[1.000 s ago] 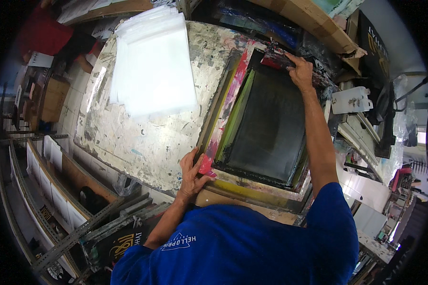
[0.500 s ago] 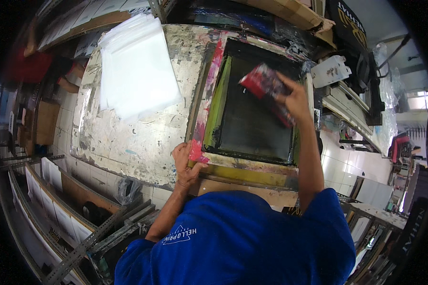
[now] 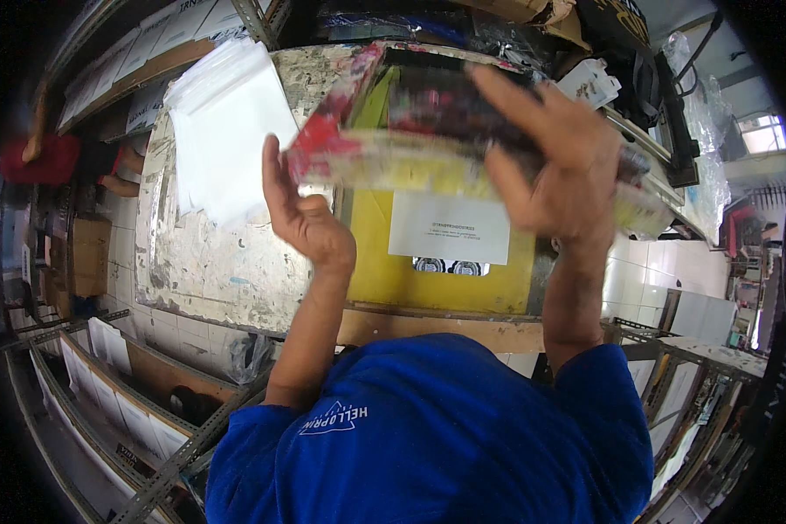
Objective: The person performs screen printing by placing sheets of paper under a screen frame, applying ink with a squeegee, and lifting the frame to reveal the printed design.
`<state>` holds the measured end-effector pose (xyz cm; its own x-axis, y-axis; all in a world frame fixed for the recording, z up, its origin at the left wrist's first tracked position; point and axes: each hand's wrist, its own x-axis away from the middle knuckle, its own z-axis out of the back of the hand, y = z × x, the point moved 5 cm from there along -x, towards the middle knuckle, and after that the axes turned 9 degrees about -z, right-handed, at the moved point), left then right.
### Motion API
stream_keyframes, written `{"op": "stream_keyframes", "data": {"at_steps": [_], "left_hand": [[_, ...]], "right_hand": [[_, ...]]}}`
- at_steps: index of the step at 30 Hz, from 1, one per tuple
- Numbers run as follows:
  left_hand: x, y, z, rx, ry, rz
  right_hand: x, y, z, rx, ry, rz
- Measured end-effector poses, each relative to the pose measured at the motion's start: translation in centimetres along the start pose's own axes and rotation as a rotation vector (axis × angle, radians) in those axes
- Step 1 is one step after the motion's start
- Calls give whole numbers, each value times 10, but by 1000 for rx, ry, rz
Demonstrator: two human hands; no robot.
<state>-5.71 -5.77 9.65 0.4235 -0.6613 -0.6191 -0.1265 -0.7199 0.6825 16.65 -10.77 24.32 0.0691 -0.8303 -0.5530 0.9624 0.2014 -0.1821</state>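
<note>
Screen frame (image 3: 393, 159) slants near-end up, long axis running front-to-back

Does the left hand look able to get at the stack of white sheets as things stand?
Probably yes: the left hand, at a corner of the tilted frame, is close to the stack of white sheets, with nothing visible between them.

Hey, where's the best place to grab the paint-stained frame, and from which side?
Probably the near rail of the frame, toward both ends, coming from the wearer's side with fingers beneath. The frame is tilted, that rail raised above the yellow board, which leaves room underneath. The left hand is at its near left corner.
</note>
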Motion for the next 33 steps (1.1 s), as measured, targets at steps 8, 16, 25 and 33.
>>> {"op": "stream_keyframes", "data": {"at_steps": [8, 16, 25, 33], "left_hand": [[8, -185, -45, -413, -465, 199], [60, -305, -74, -1030, -882, -46], [68, -314, -81, -916, -872, 109], [47, -270, -67, -656, -631, 277]], "right_hand": [[-92, 16, 31, -122, -89, -70], [-121, 35, 35, -429, -127, -80], [-131, 35, 38, -430, -182, -28], [-123, 25, 32, -182, -51, -19]]}}
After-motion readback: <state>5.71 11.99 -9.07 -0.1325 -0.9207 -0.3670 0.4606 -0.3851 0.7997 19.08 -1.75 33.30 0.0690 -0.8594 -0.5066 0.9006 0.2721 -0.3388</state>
